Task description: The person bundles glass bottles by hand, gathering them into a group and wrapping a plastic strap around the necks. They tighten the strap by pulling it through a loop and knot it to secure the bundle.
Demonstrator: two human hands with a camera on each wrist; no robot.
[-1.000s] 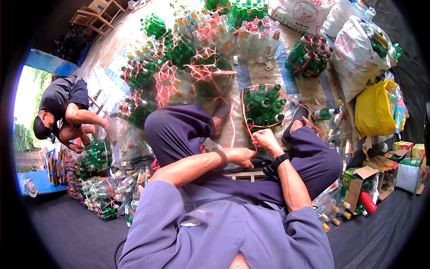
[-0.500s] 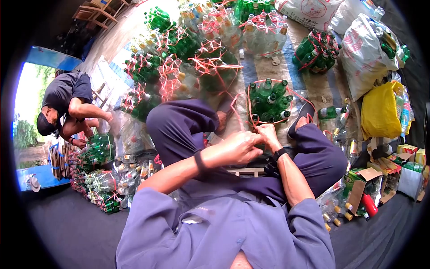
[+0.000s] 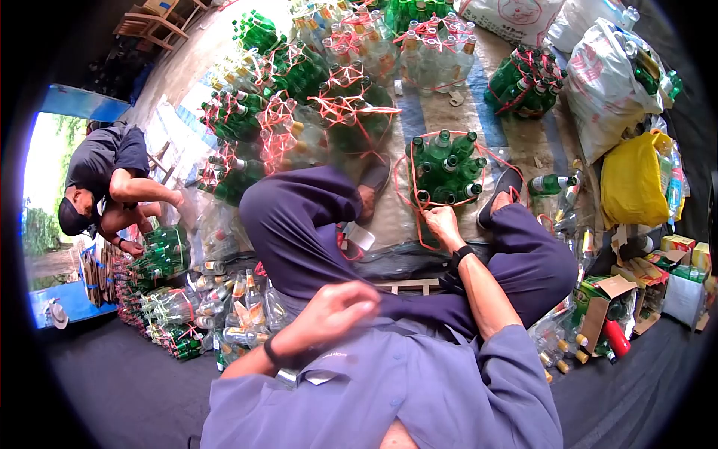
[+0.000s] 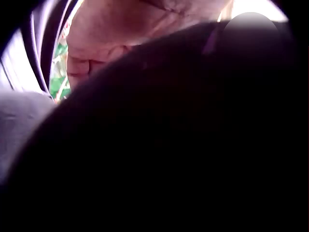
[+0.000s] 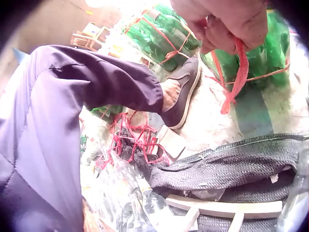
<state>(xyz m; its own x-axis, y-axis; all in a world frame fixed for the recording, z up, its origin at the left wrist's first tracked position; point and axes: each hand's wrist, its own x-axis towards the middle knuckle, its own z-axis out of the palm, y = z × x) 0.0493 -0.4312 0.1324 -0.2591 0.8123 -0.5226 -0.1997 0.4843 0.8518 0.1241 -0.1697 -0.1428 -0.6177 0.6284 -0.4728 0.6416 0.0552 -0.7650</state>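
Note:
Green bottles [image 3: 449,168] stand in a bundle on the ground between the feet, with a red plastic strap [image 3: 482,153] looped round them. At the bundle's near edge my right hand [image 3: 443,226] pinches the strap; in the right wrist view that hand [image 5: 224,21] has red strap [image 5: 236,79] hanging from its curled fingers. My left hand [image 3: 333,314], blurred, is over the lap, away from the bottles, fingers loosely bent with nothing visible in them. In the left wrist view part of the left hand [image 4: 130,24] shows above a dark area that hides the rest.
Tied bottle bundles [image 3: 359,112] stand ahead and left. A lone green bottle [image 3: 552,184] lies right of the shoe [image 3: 502,196]. Beyond are a yellow bag [image 3: 634,179], white sacks [image 3: 604,90] and cartons [image 3: 598,295]. Another person [image 3: 112,168] crouches at far left.
My left hand has left the strap beside my right hand and drawn back toward the body, over the lap. My right hand still pinches the strap near the bundle.

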